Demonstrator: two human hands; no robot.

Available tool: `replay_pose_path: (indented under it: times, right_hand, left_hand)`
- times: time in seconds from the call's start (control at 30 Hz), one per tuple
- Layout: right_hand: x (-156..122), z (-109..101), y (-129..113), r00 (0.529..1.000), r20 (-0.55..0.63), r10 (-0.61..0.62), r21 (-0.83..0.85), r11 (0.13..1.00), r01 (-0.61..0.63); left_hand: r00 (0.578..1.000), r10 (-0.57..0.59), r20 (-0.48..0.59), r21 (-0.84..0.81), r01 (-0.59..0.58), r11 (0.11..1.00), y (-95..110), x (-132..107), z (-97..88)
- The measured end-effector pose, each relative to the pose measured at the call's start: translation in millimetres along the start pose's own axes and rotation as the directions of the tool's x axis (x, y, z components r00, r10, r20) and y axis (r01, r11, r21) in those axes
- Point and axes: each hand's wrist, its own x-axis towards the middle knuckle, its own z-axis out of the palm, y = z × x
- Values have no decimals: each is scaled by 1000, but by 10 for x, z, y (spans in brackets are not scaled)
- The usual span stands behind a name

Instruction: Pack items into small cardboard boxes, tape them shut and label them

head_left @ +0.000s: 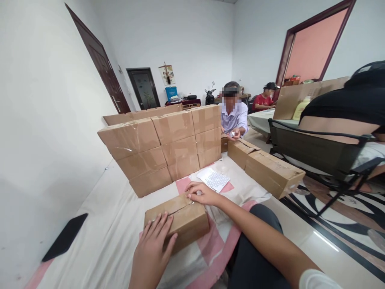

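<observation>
A small brown cardboard box [183, 218] lies on the cloth-covered surface [105, 237] just in front of me. My left hand [155, 251] rests flat on the near end of its top, fingers stretched out. My right hand [201, 194] sits at the box's far edge with fingers curled and pinched on a small pale thing I cannot make out. Just beyond that hand lies a white sheet of small stickers [214, 179].
A wall of stacked taped cardboard boxes [162, 144] stands behind. Two long boxes [267, 168] lie at the right. A black phone [64, 237] lies at the left. Across sits a person in a light shirt [234, 116]; another person [355, 100] sits in a chair at right.
</observation>
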Motion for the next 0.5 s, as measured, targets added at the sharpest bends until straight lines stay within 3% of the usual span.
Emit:
replay_pose_path:
  times: [0.07,0.13,0.2,0.27,0.4,0.5]
  right_hand:
    - [6,9,29,999,1,34,53,998,-34]
    - [31,-6,121,978,-96,185,227,961,-159]
    - [77,-100,283,877,-242,415,455,847,-275]
    - [124,-313,495,728,-353,588,609,735,-298]
    - [138,-956,924,519,-473,712,699,662,-270]
    - [98,-1287,1153,420,-520,743,694,655,-300]
  left_hand:
    - [1000,4,-10,0,-4,1000,-8,-16,24]
    - [1000,-6,-8,1,6,1000,-8,-22,35]
    - [1000,-22,7,0,22,1000,0,-22,36]
    - [999,-32,14,-2,32,999,13,-17,29]
    - [998,-55,-10,-29,55,998,42,2,11]
    - [997,-67,-26,-54,65,996,59,20,0]
